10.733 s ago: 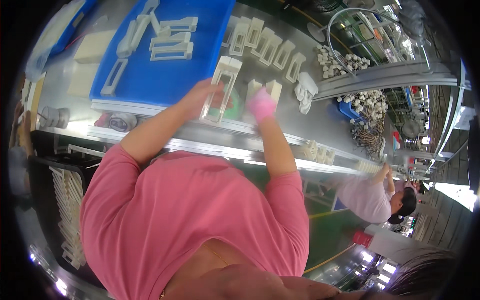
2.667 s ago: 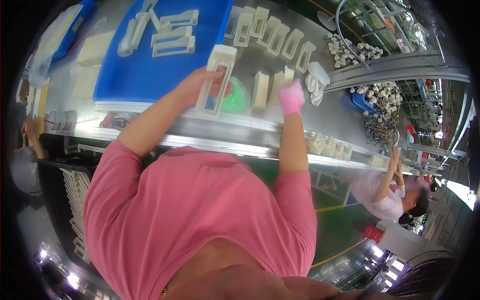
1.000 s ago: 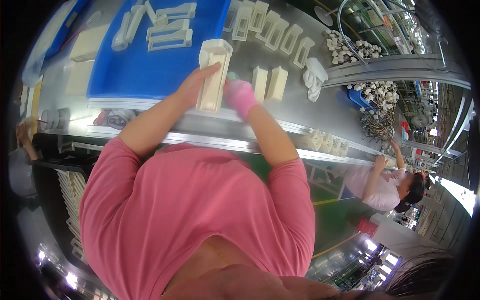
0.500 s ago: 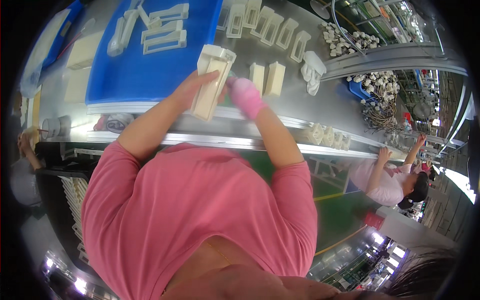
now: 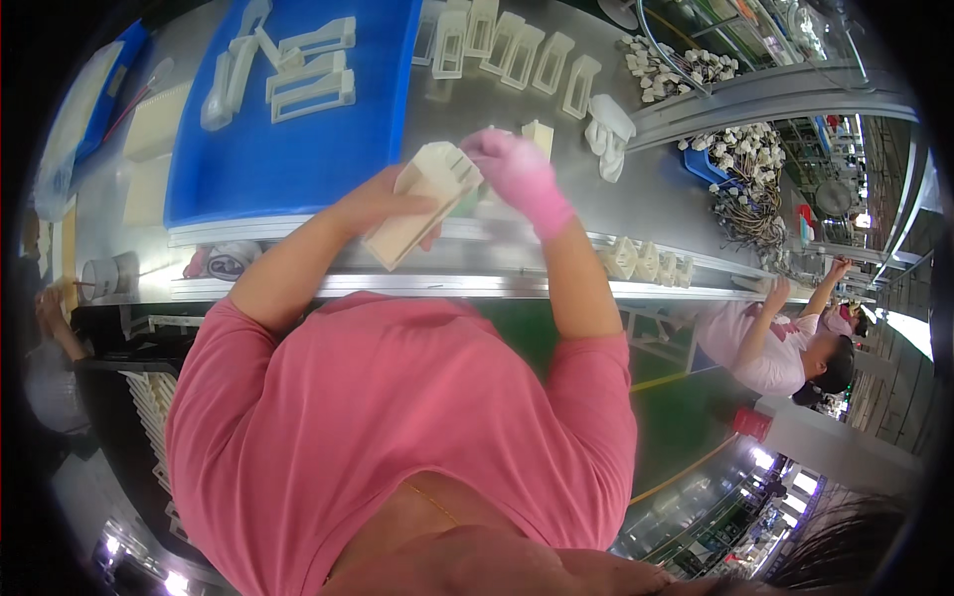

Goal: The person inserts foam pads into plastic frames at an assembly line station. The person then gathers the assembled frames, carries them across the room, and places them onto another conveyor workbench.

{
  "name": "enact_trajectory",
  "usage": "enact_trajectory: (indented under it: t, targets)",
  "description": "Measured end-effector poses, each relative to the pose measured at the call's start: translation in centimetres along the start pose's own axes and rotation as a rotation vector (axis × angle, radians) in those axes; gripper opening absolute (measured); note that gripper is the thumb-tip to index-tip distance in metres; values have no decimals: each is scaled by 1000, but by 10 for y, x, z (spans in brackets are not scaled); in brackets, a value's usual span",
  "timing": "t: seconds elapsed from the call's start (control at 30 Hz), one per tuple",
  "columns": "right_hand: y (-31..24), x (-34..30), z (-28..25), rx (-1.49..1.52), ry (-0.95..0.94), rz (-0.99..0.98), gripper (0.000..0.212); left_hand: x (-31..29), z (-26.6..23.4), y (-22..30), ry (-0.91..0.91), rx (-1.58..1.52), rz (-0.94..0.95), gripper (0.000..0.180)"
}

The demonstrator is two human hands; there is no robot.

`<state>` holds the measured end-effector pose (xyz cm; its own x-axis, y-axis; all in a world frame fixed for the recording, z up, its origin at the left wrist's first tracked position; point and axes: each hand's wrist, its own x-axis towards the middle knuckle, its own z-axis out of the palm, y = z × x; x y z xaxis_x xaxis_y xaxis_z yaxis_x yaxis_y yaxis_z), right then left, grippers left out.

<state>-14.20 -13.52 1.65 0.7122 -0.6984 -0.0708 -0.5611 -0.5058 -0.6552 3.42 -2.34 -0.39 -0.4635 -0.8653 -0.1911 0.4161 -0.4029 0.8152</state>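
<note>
My bare left hand (image 5: 383, 207) is wrapped around a cream-white plastic housing (image 5: 405, 230), a long box-like part with a wider, slotted end. It is held tilted above the bench's front edge, the wide end pointing up and to the right. Close to that wide end is my right hand (image 5: 520, 179) in a pink glove, its fingers bent together and slightly blurred. What they pinch, if anything, is too small to make out. Behind the right hand, a cream block (image 5: 538, 137) stands on the bench, partly covered by it.
A blue tray (image 5: 298, 164) with several white plastic frames lies on the metal bench. More white frames (image 5: 522, 58) stand in a row behind. A white glove (image 5: 608, 137) and wired connectors (image 5: 740, 159) are to the right. A co-worker (image 5: 770, 343) sits further right.
The housing has tilted further and come slightly lower in my left hand. My right hand has moved up and right, from beside the housing to its wide end.
</note>
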Motion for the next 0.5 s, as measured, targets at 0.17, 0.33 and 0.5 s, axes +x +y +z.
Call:
enact_trajectory:
  t: [0.17,0.33,0.5]
  targets:
    - [-50,-24,-46,265,97,-377,18,-3,3,1,-66,83,-45,39]
    - [-65,-37,-38,-146,105,-431,17,-4,12,3,-93,117,-67,41]
    - [-62,-44,-40,-66,-134,-338,14,-3,-6,-10,-241,246,-189,46]
